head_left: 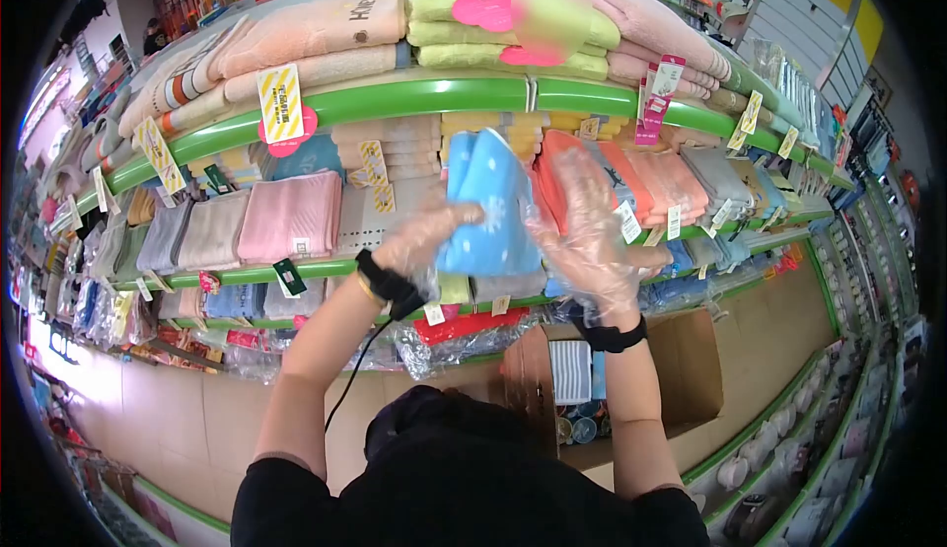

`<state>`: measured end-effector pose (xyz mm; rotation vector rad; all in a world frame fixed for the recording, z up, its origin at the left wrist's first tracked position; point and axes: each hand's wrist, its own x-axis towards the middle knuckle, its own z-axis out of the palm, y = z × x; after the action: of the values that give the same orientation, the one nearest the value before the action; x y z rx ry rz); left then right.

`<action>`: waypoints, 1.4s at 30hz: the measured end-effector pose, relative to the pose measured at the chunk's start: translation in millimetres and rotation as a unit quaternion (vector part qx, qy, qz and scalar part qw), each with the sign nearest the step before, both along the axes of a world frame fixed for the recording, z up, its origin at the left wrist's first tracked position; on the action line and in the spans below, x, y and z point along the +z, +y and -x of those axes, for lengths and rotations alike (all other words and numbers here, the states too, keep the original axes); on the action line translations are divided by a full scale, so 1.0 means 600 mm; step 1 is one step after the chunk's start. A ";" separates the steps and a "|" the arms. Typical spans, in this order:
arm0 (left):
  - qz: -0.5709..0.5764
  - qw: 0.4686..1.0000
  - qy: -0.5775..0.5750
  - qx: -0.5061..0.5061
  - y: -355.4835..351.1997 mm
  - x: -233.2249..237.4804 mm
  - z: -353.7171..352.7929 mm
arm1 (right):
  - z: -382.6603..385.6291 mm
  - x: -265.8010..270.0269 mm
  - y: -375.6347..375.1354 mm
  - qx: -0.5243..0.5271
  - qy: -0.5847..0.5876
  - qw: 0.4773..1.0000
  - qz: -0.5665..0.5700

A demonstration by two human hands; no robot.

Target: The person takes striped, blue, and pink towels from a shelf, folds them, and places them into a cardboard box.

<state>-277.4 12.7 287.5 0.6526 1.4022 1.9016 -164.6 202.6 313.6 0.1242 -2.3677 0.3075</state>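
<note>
A folded light-blue towel (491, 217) with white snowflake and dot shapes is held up in front of the middle shelf. My left hand (426, 236), in a clear plastic glove, grips its left side with the thumb across the front. My right hand (594, 241), gloved the same way, is at the towel's right edge with its fingers stretched upward. Whether its thumb touches the towel is hard to tell. Behind the right hand lie folded orange towels (646, 184). A folded pink towel (289, 217) lies on the shelf left of my left hand.
A green-edged shelf (434, 99) holds folded peach, yellow-green and pink towels above. Price tags (279, 103) hang from its edge. On the floor, an open cardboard box (691, 364) contains a striped towel (570, 371) and round items. More shelving runs along the right. A black cable hangs from my left wrist.
</note>
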 end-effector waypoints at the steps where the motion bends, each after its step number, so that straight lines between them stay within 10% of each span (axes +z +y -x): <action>1: 0.016 0.998 0.052 -0.003 -0.015 0.010 -0.021 | -0.006 0.016 -0.008 0.049 0.052 0.993 0.099; 4: 0.063 0.976 0.201 -0.045 -0.065 0.015 -0.064 | -0.021 0.036 -0.038 0.173 -0.050 0.948 0.262; 10: 0.068 0.941 0.328 -0.049 -0.152 -0.012 -0.116 | -0.047 -0.011 -0.126 0.286 -0.043 0.928 0.234; 19: 0.064 0.990 -0.073 0.100 -0.189 -0.068 -0.173 | -0.055 -0.037 -0.188 0.282 -0.048 0.942 0.176; 24: 0.226 0.878 0.372 0.200 -0.206 -0.042 -0.182 | -0.053 -0.033 -0.200 0.287 -0.080 0.947 0.118; 32: 0.260 0.850 0.421 0.180 -0.225 -0.040 -0.203 | -0.051 -0.080 -0.206 0.319 -0.084 0.906 0.266; 34: 0.236 0.663 0.685 0.189 -0.242 -0.081 -0.199 | -0.055 -0.092 -0.203 0.336 -0.079 0.891 0.293; 35: 0.236 0.665 0.684 0.187 -0.242 -0.088 -0.205 | -0.057 -0.097 -0.201 0.313 -0.100 0.895 0.303; 38: 0.108 0.901 0.374 0.193 -0.234 -0.088 -0.207 | -0.057 -0.096 -0.197 0.279 -0.132 0.898 0.315; 42: 0.226 0.912 0.343 0.007 -0.197 -0.009 -0.207 | -0.051 -0.092 -0.184 0.270 -0.163 0.904 0.290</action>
<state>-153.4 -105.6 282.2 1.1302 2.1907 1.3045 -133.9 92.5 258.2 0.4754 -2.4082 1.3757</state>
